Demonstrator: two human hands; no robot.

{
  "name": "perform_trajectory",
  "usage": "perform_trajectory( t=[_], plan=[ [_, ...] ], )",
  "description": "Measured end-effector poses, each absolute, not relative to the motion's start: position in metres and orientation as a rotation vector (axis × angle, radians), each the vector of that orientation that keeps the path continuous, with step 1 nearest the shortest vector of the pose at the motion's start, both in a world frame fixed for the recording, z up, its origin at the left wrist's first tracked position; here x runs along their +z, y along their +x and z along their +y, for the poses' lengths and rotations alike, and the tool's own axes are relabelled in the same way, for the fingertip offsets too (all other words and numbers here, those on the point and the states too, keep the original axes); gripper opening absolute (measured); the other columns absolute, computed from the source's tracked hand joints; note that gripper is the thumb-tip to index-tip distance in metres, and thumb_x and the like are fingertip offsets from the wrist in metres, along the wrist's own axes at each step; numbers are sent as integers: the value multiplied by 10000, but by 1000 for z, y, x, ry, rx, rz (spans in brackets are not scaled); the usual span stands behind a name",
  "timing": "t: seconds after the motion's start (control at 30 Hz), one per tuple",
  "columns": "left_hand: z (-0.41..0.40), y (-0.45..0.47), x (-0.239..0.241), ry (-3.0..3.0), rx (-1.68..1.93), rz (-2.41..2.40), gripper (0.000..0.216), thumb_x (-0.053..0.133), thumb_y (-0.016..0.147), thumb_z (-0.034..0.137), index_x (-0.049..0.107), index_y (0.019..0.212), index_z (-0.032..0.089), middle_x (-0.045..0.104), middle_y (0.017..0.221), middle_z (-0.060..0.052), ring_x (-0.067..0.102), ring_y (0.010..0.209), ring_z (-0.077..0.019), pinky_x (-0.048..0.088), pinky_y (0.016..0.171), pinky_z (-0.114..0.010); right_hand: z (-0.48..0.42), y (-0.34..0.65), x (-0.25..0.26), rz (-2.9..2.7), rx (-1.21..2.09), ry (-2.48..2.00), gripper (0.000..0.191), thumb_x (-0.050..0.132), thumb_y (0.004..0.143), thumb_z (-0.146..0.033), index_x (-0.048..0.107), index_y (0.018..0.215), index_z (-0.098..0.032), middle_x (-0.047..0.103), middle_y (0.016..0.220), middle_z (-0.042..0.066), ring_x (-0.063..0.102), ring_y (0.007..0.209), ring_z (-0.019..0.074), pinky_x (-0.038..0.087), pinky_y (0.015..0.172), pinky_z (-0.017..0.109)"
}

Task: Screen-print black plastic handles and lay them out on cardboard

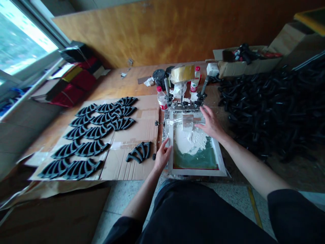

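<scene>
A silver-framed printing screen (221,162) lies on the floor before me, its green mesh smeared with white ink (189,140). A flat squeegee (188,122) rests at the screen's far end. My right hand (211,122) hovers over it, fingers spread, fingertips near the squeegee. My left hand (162,156) grips the screen's left frame edge. A single black fan-shaped plastic part (139,152) lies on cardboard (119,166) just left of that hand.
Rows of several black fan-shaped parts (93,135) are laid out on the cardboard to the left. A big heap of black parts (274,108) fills the right. Bottles (161,98), a black tub (159,78) and tape rolls stand behind the screen; cardboard boxes (243,66) sit far right.
</scene>
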State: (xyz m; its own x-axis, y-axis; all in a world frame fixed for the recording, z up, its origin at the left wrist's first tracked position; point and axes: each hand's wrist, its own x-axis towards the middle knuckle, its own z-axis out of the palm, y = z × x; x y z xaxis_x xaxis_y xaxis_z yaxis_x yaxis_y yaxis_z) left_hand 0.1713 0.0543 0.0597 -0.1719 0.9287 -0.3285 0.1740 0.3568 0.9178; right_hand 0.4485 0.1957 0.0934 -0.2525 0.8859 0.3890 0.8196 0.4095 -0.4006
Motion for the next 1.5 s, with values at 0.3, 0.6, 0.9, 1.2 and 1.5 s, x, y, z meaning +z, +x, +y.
perform_trajectory(
  t=[0.3, 0.6, 0.9, 1.2, 1.5],
  plan=[
    [62, 168, 42, 1045, 826, 1720, 536, 667, 781, 445, 623, 1272, 233, 615, 667, 21, 551, 585, -133, 414, 571, -219, 133, 406, 86, -2742, 388, -1023, 239, 519, 825, -64, 675, 947, -198, 685, 944, 47, 615, 874, 188, 442, 742, 287],
    [60, 168, 35, 1041, 860, 1696, 571, 657, 785, 476, 602, 1293, 223, 610, 679, 17, 531, 573, -124, 390, 545, -211, 120, 413, 85, -2608, 475, -1003, 215, 559, 816, -114, 700, 911, -245, 708, 911, 11, 635, 875, 180, 461, 716, 274],
    [61, 165, 49, 1028, 843, 1620, 652, 659, 779, 499, 547, 1356, 218, 550, 596, 52, 467, 491, -98, 346, 493, -201, 138, 402, 97, -2456, 506, -1158, 338, 656, 852, -238, 658, 1185, -297, 717, 1050, 1, 661, 906, 188, 505, 773, 299],
    [79, 172, 148, 903, 1145, 1318, 666, 363, 867, 731, 690, 1049, 180, 592, 636, -16, 499, 509, -112, 366, 457, -224, 233, 497, 127, -1837, 238, -1562, 354, 503, 951, -338, 666, 1182, -125, 720, 819, 64, 650, 676, 156, 519, 664, 274],
    [131, 199, 188, 1007, 1528, 1167, 541, 357, 942, 608, 574, 1202, 185, 692, 938, -92, 659, 889, -179, 522, 665, -264, 140, 441, 36, -2430, 311, -1463, 169, 681, 837, -334, 668, 822, -166, 692, 934, 104, 643, 907, 225, 504, 816, 316]
  ],
)
